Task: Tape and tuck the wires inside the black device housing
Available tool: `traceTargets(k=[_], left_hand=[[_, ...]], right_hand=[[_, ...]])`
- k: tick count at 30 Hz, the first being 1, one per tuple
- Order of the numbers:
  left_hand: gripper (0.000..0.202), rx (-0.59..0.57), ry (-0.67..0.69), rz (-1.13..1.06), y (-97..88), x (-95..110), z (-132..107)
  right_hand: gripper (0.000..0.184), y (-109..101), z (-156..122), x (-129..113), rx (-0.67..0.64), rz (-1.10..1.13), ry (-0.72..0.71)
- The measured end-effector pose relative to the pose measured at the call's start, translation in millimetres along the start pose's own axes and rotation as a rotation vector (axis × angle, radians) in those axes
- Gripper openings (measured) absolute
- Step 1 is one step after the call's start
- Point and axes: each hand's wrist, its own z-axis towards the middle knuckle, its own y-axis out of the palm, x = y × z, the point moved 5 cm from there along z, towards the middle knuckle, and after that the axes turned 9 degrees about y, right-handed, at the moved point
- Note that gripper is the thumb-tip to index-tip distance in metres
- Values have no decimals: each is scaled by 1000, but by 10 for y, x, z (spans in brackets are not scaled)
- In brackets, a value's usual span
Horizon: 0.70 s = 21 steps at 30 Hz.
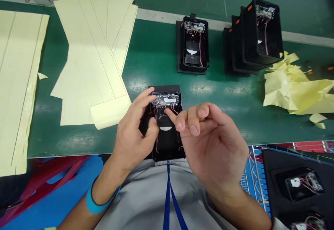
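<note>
**A:** I've got the head feed up. What's the left hand (133, 132) doing?

**B:** From here, I see it gripping an open black plastic case (167, 145). The grip is narrow and firm, with the fingers across the circuit board (164, 100) at the case's far end and the thumb pressed inside, beside the red wires (157, 127).

**A:** And the right hand (208, 143)?

**B:** It's raised just beside the case, fingers curled toward the thumb in a narrow bunch. The index finger reaches in toward the wires below the board. I can't tell whether it's touching them, or whether that bunch is pinching something tiny.

**A:** Where's the case sitting?

**B:** At the near edge of the green workbench (153, 59), right in front of the grey smock (135, 195).

**A:** What's around it?

**B:** Beyond it I see a single wired case (193, 46), and farther right a tilted stack of cases (263, 39). Pale yellow sheets (91, 56) lie to the left and crumpled yellow paper (289, 87) to the right. At lower right, a black foam tray (268, 164) holds more wired units (304, 186).
</note>
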Motion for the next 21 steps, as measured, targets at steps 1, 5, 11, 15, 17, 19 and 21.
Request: traceTargets(k=[1,5,11,15,17,19,21], left_hand=[[56,0,1,0,1,1,-1],[57,-3,2,-2,8,6,5],[57,-10,-4,3,-4,12,8],[57,-10,-8,2,-2,11,-2],[56,-12,-10,1,4,11,-3],[55,-14,-12,2,6,12,-4],[54,-15,-15,6,4,11,-6]], right_hand=[[40,5,1,-1,-2,-7,-4],[39,4,-7,5,3,-25,1],[38,-14,-28,-9,6,-29,12],[38,-2,-24,-13,-1,-41,10],[38,8,-26,-14,-5,-54,6],[37,18,-32,-13,-14,-68,6],[37,33,-43,-13,-31,-88,7]])
